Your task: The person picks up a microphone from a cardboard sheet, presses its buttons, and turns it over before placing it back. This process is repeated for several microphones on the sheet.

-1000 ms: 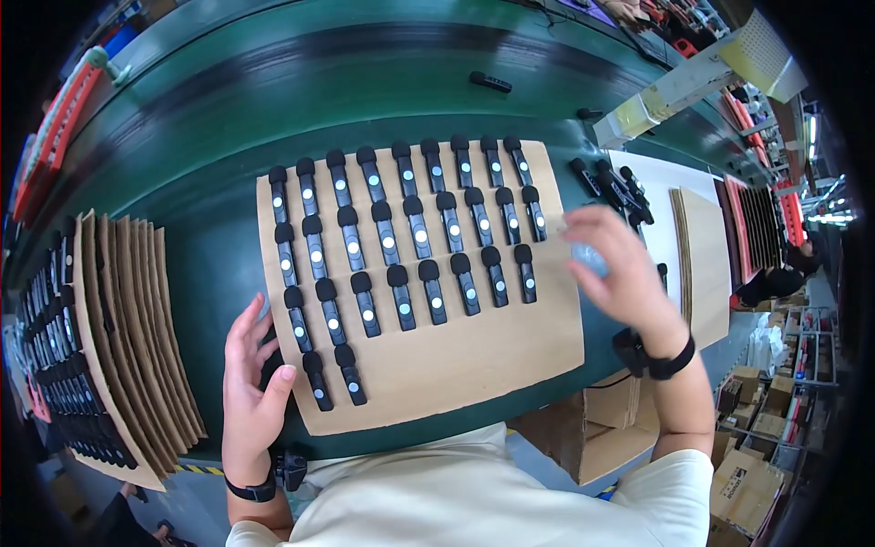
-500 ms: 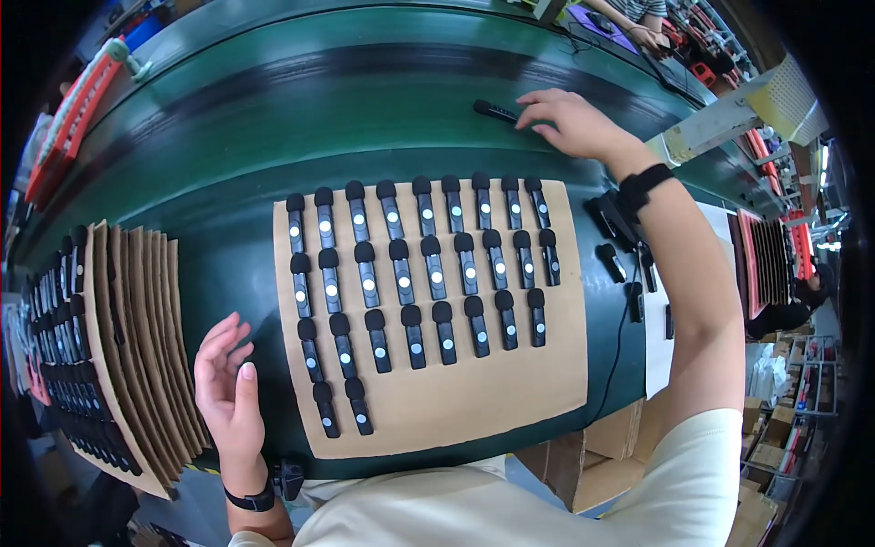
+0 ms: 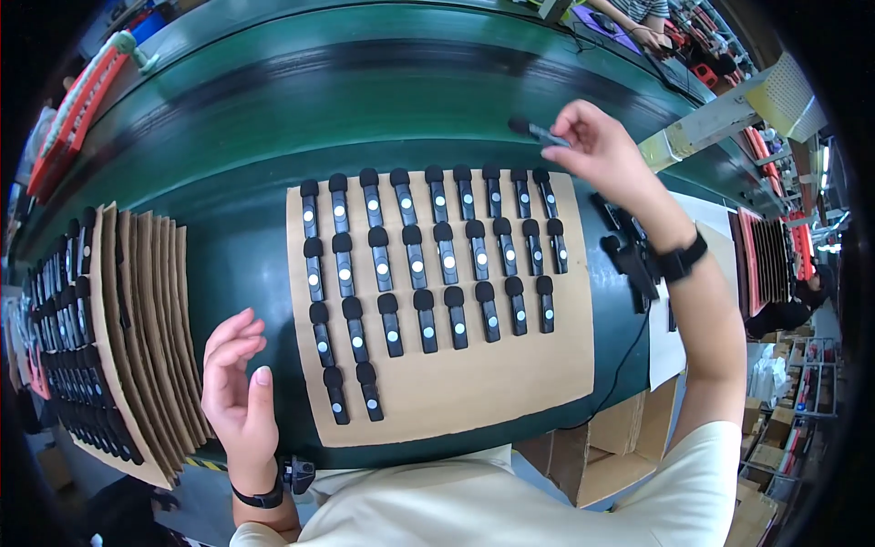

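My right hand is over the green belt at the back right, thumb and fingers pinched on one end of a small black clip-on microphone. That microphone's foam cap points away to the left, slightly blurred. In front of me a brown cardboard sheet carries several rows of similar microphones, foam caps toward the back and a pale round dot on each. Only two microphones lie in the nearest row, at its left. Left of the sheet, my left hand hovers with fingers apart and nothing in it.
Upright cardboard sheets are stacked at the left, microphones on the outer one. Loose black parts and a cable lie right of the sheet, near white paper. A metal arm juts in at right. Another person's hand is at top right.
My right hand has closed on the microphone from the belt and drawn it to the right and nearer. In the picture, the sheet appears slightly farther right and higher.
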A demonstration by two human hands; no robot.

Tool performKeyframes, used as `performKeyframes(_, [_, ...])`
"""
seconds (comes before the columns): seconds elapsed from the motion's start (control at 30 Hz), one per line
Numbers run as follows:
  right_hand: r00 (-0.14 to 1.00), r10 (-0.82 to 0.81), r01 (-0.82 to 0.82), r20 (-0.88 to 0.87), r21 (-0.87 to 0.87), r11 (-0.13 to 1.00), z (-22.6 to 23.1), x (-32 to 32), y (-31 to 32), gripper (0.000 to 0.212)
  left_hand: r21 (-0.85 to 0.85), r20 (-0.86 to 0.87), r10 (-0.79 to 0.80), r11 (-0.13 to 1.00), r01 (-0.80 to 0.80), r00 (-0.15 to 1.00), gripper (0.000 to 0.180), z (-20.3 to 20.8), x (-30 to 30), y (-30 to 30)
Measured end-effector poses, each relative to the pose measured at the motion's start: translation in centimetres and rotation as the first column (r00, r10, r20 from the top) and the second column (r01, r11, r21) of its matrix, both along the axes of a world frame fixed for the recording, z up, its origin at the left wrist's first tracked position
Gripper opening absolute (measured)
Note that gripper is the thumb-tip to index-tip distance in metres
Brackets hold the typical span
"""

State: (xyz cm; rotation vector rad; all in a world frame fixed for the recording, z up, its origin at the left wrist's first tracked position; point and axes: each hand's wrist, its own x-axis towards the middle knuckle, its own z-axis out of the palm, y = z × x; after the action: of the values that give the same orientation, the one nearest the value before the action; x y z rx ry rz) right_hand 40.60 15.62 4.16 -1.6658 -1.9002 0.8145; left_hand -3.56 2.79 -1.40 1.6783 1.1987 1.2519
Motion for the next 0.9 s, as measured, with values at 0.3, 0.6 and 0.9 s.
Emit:
performKeyframes(0.3, [0.871,0.061,-0.070,-0.488,0.000,0.998,1.4,-10.9,-16.9,0.025,0.119,-0.033,-0.134,0.983,0.137,0.990,0.021,2.1,1.6,-1.8])
performKeyframes(0.6, [0.885,0.261,-0.137,-0.385,0.320,0.937,-2.3,-16.3,-19.7,0.029,0.044,-0.063,-0.457,0.887,0.460,0.887,0.032,3.5,4.5,-2.3])
performKeyframes(0.9, [0.891,0.242,-0.083,-0.384,0.386,0.919,-2.8,-18.2,-19.6,0.041,0.099,-0.113,-0.476,0.868,0.486,0.872,0.038,2.0,4.8,-2.8])
